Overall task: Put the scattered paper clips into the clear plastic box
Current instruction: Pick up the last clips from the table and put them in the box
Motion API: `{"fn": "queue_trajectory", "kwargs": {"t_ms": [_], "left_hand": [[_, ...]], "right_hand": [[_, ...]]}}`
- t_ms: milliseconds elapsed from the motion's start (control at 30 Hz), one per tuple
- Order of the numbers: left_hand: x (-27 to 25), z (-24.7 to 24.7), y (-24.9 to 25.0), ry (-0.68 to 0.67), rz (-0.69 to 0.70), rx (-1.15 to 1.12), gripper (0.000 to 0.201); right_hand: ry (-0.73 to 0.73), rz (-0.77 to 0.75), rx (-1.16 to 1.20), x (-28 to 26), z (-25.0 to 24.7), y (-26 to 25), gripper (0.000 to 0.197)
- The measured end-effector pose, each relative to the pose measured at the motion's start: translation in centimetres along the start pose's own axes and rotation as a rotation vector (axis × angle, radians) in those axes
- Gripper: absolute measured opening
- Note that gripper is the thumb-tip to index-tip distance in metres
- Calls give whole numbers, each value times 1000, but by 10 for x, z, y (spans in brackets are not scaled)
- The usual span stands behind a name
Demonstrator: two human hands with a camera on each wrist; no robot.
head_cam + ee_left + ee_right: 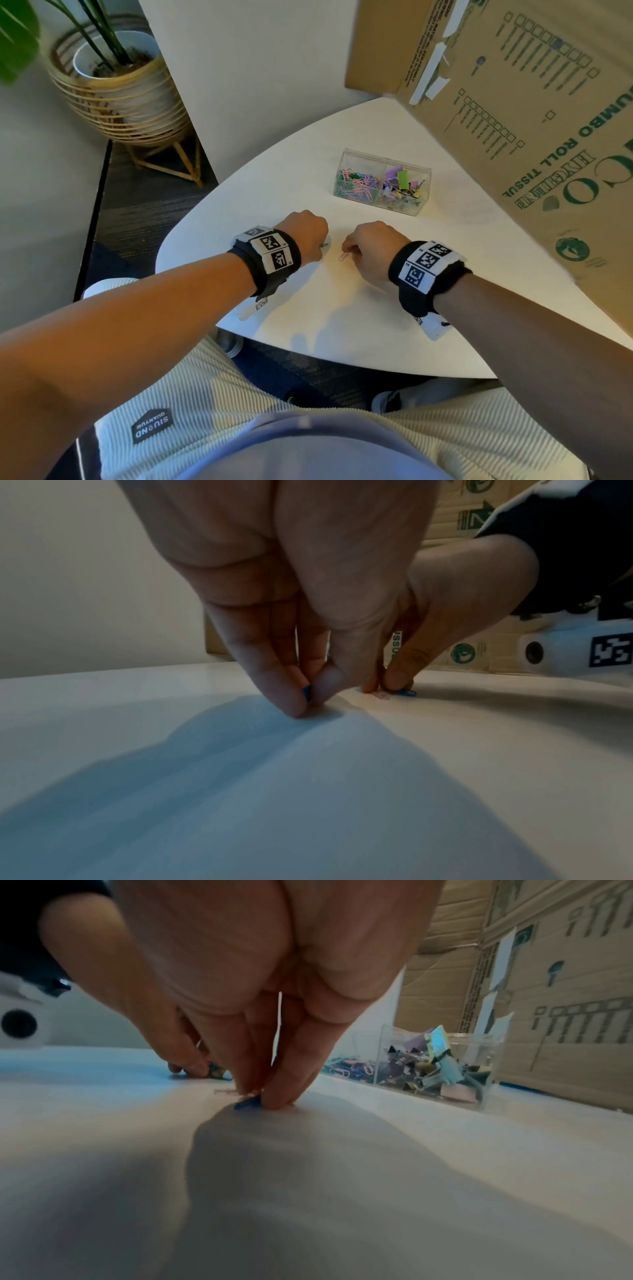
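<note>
On the white table point(308, 318), my left hand point(317, 244) pinches a small blue paper clip point(307, 693) between thumb and fingers point(294, 696), its tips touching the surface. Just to its right, my right hand point(346, 251) bends down and pinches another blue paper clip point(247, 1103) at the tabletop. A pink paper clip point(343, 256) lies flat beside those fingertips point(279, 1099). The clear plastic box point(382, 181) stands further back on the table, with coloured paper clips in its left half and binder clips in its right half.
A large cardboard carton point(534, 120) leans over the table's right side, close behind the box. A potted plant in a wicker stand point(116, 85) sits on the floor at the far left. The table's near edge is just in front of my knees.
</note>
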State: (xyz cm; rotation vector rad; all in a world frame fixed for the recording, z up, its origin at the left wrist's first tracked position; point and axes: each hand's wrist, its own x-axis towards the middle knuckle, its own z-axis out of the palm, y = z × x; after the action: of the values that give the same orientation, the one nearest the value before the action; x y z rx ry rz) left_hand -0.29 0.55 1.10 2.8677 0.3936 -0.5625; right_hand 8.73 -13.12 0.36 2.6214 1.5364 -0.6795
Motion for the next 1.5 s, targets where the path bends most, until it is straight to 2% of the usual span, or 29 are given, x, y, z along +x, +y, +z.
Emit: {"fn": "queue_trajectory", "kwargs": {"t_ms": [67,167,333,433,700,867,967,1067,1233,1333,1400,1500], "left_hand": [[0,0,-1,-3,-10,-22,19],[-1,2,-2,0,-18,-47,21],[-3,3,-2,10,-28,-74,22],[-2,5,-2,15,-32,-83,22],[-3,6,1,25,-40,-98,19],[-3,9,1,41,-50,-168,19],[-1,9,-3,79,-87,-282,19],[3,-3,-7,184,-108,-409,15],[23,-38,-7,328,-160,-528,12],[38,-58,-7,387,-180,-567,5],[48,-69,-5,415,-186,-562,2],[66,-77,2,409,-186,-553,5]], "right_hand": [[-59,-22,64,0,-1,2,31],[-106,-47,-14,3,-2,5,41],[-67,9,-11,11,-8,5,28],[-47,17,-62,12,-7,3,29],[14,-15,-207,12,4,-1,16],[17,30,-164,11,15,-1,24],[111,108,56,7,6,5,12],[296,175,330,5,-15,11,9],[562,312,537,24,-55,19,4],[543,381,519,32,-67,23,16],[534,368,527,29,-69,22,23],[586,320,525,17,-63,20,23]]}}
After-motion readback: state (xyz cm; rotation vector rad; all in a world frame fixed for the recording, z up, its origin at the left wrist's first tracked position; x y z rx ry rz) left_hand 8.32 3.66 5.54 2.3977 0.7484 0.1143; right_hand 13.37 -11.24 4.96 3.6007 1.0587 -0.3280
